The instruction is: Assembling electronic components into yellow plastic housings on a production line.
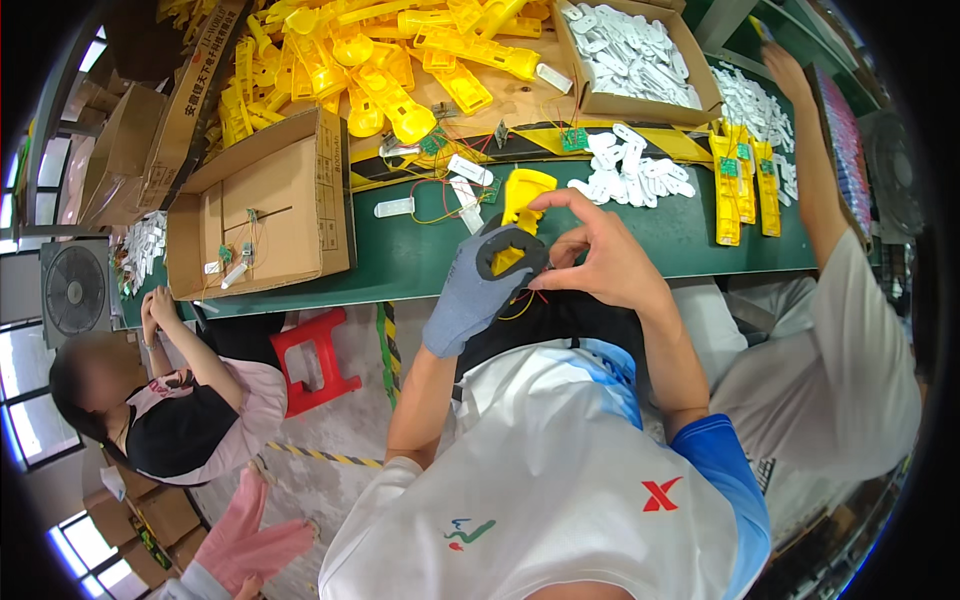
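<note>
Work apparently part-done: the gloved left hand [490, 275] clasps a yellow plastic housing [529, 188] at the green bench's [385, 245] near edge, the right hand [612, 258] curls alongside, any pinch indeterminable, three board-bearing housings [727, 205] lying right, loose housings [385, 95] heaped far.

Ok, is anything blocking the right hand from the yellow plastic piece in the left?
Nothing visible stands between the right hand and the upper end of the yellow plastic piece; the index fingertip is right by it. Lower down, the gloved left hand wraps the piece and covers part of it.
</note>
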Action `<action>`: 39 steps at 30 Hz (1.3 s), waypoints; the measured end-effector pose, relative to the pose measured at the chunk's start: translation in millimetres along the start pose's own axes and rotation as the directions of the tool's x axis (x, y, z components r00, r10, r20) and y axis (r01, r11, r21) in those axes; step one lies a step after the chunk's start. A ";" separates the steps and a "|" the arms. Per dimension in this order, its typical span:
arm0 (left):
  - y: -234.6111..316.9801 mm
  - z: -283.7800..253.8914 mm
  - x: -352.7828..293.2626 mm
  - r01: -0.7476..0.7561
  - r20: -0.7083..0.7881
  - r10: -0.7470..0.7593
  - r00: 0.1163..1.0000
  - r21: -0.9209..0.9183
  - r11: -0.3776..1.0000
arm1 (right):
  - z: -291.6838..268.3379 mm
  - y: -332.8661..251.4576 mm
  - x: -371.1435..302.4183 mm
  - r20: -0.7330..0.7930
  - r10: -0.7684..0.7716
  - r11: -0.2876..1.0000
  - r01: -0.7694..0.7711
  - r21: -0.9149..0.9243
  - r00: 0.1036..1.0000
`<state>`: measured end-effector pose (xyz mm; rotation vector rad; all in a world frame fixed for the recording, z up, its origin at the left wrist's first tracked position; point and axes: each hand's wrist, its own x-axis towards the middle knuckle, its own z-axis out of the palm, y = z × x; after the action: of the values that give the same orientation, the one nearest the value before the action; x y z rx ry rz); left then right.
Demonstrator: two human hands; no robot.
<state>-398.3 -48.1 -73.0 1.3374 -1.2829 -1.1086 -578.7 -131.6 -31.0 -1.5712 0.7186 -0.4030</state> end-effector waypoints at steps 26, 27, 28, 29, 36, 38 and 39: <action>3.8 19.4 -10.3 0.053 -0.163 -0.265 0.950 -0.755 0.654 | 5.4 31.6 14.0 0.128 -0.890 0.230 0.674 -0.703 0.437; 1.5 22.1 -10.1 0.006 -0.204 -0.311 0.928 -0.828 0.561 | 6.0 35.8 13.8 0.051 -0.905 0.269 0.661 -0.701 0.423; 0.4 25.2 -10.1 -0.047 -0.236 -0.361 0.902 -0.886 0.461 | 9.6 39.7 14.8 0.052 -0.906 0.266 0.662 -0.701 0.419; 1.2 29.6 -12.6 -0.049 -0.237 -0.358 0.903 -0.885 0.463 | 15.2 43.1 16.5 -0.067 -0.896 0.359 0.627 -0.691 0.439; 11.2 13.8 -18.6 -0.178 -0.399 0.389 0.830 0.472 0.864 | 13.9 19.8 5.8 -0.147 -0.589 0.757 0.479 -0.444 0.794; 8.2 -3.6 -12.2 -0.281 -0.171 0.420 0.891 0.519 0.807 | 7.6 13.9 2.5 -0.094 -0.515 0.794 0.434 -0.425 0.852; 9.7 -8.4 -9.6 -0.285 -0.165 0.421 0.892 0.518 0.807 | 5.0 13.2 3.5 -0.030 -0.443 0.823 0.393 -0.409 0.896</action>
<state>-391.8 -38.3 -62.2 1.4595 -1.5784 -0.3248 -575.6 -130.2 -45.1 -2.1156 0.5623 -0.7213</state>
